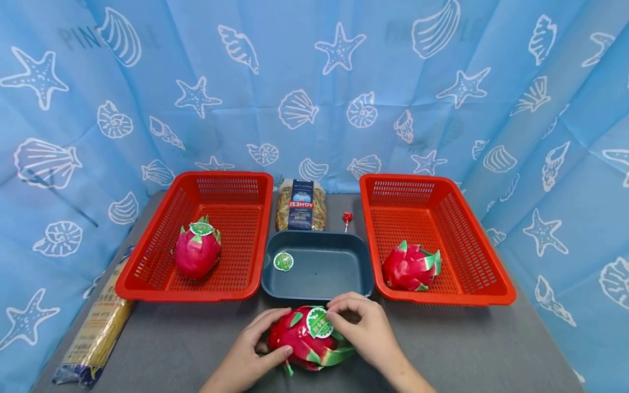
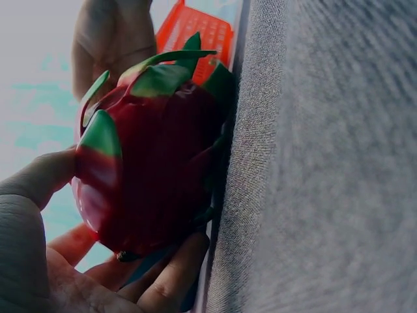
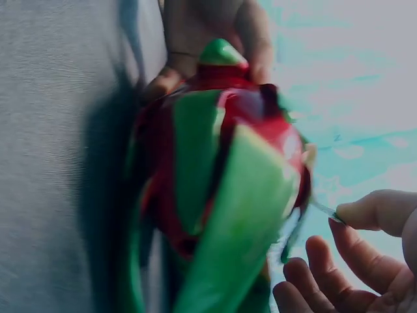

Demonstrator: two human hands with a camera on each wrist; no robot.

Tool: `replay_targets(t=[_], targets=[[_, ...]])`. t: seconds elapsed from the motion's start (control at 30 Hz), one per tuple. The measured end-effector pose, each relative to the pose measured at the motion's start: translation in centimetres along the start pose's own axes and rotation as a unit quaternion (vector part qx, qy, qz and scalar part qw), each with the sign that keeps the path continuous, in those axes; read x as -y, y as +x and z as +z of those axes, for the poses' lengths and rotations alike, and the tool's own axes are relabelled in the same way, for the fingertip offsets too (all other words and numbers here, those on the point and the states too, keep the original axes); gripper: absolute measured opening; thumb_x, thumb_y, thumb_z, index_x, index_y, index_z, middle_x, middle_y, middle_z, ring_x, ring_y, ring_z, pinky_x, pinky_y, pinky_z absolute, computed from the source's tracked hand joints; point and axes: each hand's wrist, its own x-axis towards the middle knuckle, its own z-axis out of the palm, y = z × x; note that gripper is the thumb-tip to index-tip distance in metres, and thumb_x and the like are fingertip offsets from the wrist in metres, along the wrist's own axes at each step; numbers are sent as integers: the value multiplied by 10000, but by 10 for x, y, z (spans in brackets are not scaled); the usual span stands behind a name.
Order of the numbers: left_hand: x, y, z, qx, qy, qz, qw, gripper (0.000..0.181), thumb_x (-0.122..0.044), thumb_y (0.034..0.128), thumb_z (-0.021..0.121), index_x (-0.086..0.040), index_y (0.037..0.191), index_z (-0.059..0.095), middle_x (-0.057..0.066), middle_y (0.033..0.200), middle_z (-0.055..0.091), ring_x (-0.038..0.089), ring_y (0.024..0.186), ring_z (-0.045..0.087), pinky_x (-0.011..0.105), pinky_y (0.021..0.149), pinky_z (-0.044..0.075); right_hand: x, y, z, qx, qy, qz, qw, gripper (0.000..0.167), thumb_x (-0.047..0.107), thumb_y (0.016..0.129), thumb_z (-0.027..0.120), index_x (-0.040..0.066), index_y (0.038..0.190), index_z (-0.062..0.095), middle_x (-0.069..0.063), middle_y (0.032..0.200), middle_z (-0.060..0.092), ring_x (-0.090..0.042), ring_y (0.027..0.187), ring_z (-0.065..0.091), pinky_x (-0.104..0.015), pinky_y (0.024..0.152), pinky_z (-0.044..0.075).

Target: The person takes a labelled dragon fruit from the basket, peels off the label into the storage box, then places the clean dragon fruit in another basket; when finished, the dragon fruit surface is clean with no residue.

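On the table, close to the front, lies a dragon fruit (image 1: 314,349) with red skin and green-tipped scales. My left hand (image 1: 250,349) grips its left end, thumb on the near side and fingers around the far side. A round green-and-white sticker (image 1: 319,323) sits on top of the fruit. Thumb and forefinger of my right hand (image 1: 366,327) pinch the sticker's right edge. In the right wrist view, a thin edge runs from those fingertips to the blurred dragon fruit (image 3: 241,169). The left wrist view shows the dragon fruit (image 2: 163,156) between thumb and fingers.
Behind my hands stands a dark blue tray (image 1: 324,273) with a similar sticker (image 1: 283,261) inside. Red baskets flank it, left (image 1: 241,234) and right (image 1: 472,240), each holding a dragon fruit. A pasta bag (image 1: 301,204), lollipop (image 1: 347,218) and spaghetti pack (image 1: 98,333) lie around.
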Motion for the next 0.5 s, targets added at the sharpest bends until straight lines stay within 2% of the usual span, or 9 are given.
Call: replay_targets(t=[0.27,0.4,0.5], targets=[[3,-1,3,-11,-100,398,9992,590,-324,906,805,-234,1441,571,92,1412,525,361,1226,507,317,769,596,27,2,-15,234,-183,-52,9995,39,193,888,825,183,880,788,70,894,702,-145,822,651,-263,743,571],[4,-1,2,-31,-112,478,9988,598,-316,903,806,-220,1444,570,82,1408,525,362,1221,501,324,758,599,38,9,-22,229,-203,-65,9995,56,207,897,818,165,922,790,53,864,719,-159,736,640,-270,671,558],[6,-1,2,-30,-60,505,9987,602,-320,900,808,-223,1445,571,67,1404,528,355,1216,500,328,749,599,45,17,-25,196,-156,-156,9996,73,201,904,809,145,945,787,37,864,729,-171,727,645,-278,671,562]])
